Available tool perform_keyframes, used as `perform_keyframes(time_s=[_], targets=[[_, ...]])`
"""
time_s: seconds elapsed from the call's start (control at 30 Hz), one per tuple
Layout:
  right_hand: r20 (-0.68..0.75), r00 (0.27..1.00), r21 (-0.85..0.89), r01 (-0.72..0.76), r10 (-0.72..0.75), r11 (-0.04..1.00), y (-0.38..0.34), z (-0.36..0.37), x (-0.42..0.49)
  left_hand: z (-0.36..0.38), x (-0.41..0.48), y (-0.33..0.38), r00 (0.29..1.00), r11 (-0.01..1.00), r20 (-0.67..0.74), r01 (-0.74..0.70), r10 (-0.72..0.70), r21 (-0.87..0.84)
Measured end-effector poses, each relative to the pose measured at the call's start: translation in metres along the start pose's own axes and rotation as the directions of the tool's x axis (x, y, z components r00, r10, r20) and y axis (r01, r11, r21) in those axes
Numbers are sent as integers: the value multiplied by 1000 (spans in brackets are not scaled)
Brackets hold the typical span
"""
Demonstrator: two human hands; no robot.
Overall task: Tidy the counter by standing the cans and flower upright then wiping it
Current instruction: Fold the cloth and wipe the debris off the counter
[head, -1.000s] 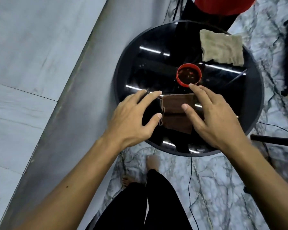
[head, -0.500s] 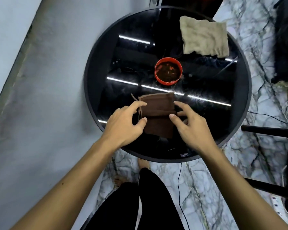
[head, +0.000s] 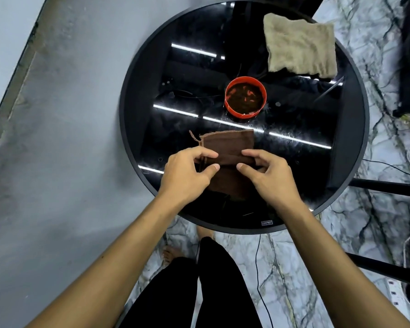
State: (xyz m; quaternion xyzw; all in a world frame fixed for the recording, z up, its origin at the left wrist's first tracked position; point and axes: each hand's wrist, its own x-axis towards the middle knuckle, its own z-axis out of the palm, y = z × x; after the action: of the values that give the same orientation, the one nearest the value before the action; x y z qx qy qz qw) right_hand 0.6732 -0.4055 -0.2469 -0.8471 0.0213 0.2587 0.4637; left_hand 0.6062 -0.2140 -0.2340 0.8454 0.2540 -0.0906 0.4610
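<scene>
A folded brown cloth [head: 227, 145] lies on the near half of a round black glass table [head: 137, 95]. My left hand [head: 187, 174] pinches its left edge between thumb and fingers. My right hand [head: 268, 174] pinches the fold at its right side. Both hands cover the cloth's near part. Just beyond the cloth stands a red round container [head: 245, 97], upright, with dark contents. A beige cloth [head: 298, 45] lies crumpled at the table's far right. No cans or flower are in view.
A grey wall [head: 57, 138] runs along the left of the table. Marble floor [head: 376, 138] surrounds it, with thin black cables. Black bars of a stand [head: 388, 185] lie at the right. My legs and bare feet are below the table's near edge.
Both hands have closed from flat and spread onto the brown cloth, now pinching its fold. The view has shifted so the table sits lower and more central.
</scene>
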Motion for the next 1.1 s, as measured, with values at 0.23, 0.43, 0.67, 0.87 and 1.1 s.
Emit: perform_keyframes(time_s=[0.23, 0.43, 0.67, 0.87, 1.1], targets=[[-49, 997, 30, 61, -59, 998, 2, -5, 2, 2, 4, -1, 999, 996, -39, 7, -11, -90], [-50, 994, 104, 104, -99, 989, -1, -7, -1, -1, 2, 1, 999, 983, -30, 8, -14, -182], [-49, 991, 121, 132, -126, 984, -10, -11, -7, -8, -7, 5, 999, 967, -40, -7, -3, -255], [2, 979, 180, 201, -204, 963, -27, -13, -19, -22, -24, 3, 997, 949, -80, -14, -12, -316], [56, 952, 201, 284, -300, 938, -52, -6, -30, -48, -50, 6, 988, 909, -149, -27, -38, -415]])
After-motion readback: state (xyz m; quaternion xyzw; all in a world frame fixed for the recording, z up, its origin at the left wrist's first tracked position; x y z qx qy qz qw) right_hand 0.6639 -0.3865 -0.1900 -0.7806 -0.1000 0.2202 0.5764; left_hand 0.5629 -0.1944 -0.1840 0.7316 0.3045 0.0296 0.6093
